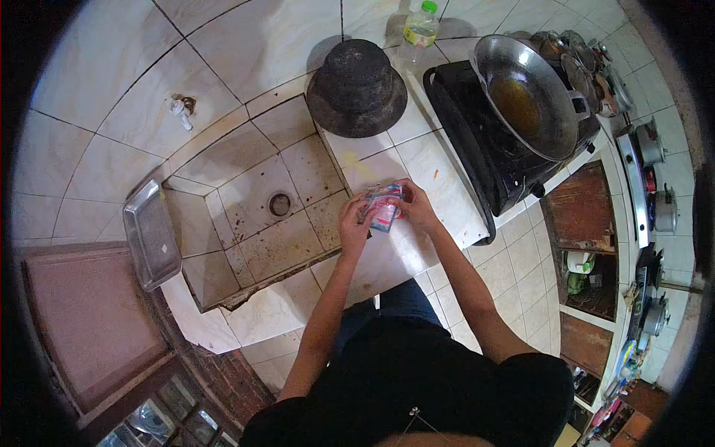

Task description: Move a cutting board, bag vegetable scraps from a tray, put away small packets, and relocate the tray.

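Both hands hold a small pink, white and dark blue packet (pixel 383 214) over the tiled counter, just right of the sink basin. My left hand (pixel 355 219) grips its left side with bent fingers. At its upper right edge, my right hand (pixel 414 202) pinches it between thumb and fingers. The packet's contents cannot be made out.
A tiled sink basin (pixel 262 207) with a drain lies left, a metal tray (pixel 152 234) beyond it. Behind the hands stands a blackened pot (pixel 357 84). A wok (pixel 525 100) rests on a black gas stove (pixel 475 151); a green-capped plastic bottle (pixel 420 31) stands by the wall.
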The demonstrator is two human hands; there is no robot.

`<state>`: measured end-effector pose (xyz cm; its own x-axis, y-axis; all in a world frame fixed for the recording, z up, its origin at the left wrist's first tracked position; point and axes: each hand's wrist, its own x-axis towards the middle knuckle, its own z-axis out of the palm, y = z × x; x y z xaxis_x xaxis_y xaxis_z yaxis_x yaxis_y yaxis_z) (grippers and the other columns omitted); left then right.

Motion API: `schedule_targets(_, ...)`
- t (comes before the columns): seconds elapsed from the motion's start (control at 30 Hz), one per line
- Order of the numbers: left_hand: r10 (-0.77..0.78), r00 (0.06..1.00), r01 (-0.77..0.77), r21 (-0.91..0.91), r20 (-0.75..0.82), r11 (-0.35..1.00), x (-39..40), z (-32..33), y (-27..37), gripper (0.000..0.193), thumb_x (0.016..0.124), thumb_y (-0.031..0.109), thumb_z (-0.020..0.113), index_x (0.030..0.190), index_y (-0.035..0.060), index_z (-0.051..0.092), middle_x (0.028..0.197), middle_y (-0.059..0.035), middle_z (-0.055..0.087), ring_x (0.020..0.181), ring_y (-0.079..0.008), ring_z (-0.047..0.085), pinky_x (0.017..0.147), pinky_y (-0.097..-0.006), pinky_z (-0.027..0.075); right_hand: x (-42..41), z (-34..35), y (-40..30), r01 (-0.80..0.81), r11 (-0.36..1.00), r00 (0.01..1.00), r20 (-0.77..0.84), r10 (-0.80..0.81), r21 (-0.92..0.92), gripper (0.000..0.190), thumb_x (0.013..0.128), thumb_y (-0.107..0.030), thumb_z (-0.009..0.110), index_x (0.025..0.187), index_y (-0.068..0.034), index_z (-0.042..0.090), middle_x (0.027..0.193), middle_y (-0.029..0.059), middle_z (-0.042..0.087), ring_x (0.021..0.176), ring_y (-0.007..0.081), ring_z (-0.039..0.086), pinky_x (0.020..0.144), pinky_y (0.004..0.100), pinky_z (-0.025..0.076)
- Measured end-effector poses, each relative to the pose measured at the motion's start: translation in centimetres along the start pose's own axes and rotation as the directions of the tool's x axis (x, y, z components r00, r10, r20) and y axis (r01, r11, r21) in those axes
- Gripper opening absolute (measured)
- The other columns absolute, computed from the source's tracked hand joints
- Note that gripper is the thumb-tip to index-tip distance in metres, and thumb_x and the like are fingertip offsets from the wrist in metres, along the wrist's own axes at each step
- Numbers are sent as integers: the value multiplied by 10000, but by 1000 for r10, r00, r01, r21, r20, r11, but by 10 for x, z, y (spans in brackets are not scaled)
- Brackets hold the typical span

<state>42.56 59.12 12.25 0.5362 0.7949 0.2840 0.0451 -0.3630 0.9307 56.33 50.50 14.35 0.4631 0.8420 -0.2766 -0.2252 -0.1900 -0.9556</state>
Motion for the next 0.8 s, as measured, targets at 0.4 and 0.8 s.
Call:
schedule_targets(0.4,-14,1000,13,187,3,982,-7,5,0,246,606,114,700,775,34,541,1079,-136,484,1029,-291,440,853,-367,360,-3,-5,9,41,995,999,-24,-39,88,354,731,24,580,1051,-31,437,948,61,546,843,122,528,701,239,456)
schedule_targets(0.8,-21,943,16,18,331,1000,24,-7,-1,250,566,124,725,734,23,569,1111,-147,479,1031,-285,455,872,-343,357,-1,-7,-1,59,992,995,-80,-67,-110,366,708,14,612,1035,-43,456,867,44,554,737,99,538,544,213,456)
